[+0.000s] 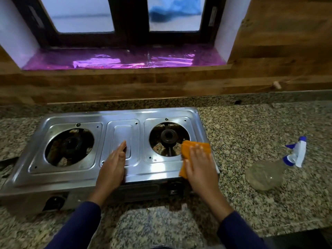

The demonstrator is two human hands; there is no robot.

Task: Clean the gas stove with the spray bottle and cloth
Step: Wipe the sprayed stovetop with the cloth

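Observation:
A steel two-burner gas stove (86, 177) sits on the granite counter, with no pan supports on it. My right hand (199, 164) lies flat on an orange cloth (188, 150), pressing it onto the stove's front right corner beside the right burner (168, 136). Resting flat on the stove's middle panel is my left hand (113, 166), fingers straight and together, holding nothing. The clear spray bottle (265, 174) with a blue and white trigger head (296, 152) lies on its side on the counter, right of the stove.
Speckled granite counter (251, 126) extends to the right and in front of the stove. A wood-look wall (161, 81) and a window sill lined with purple foil (125, 60) rise behind. The stove's knobs (174, 186) face the front edge.

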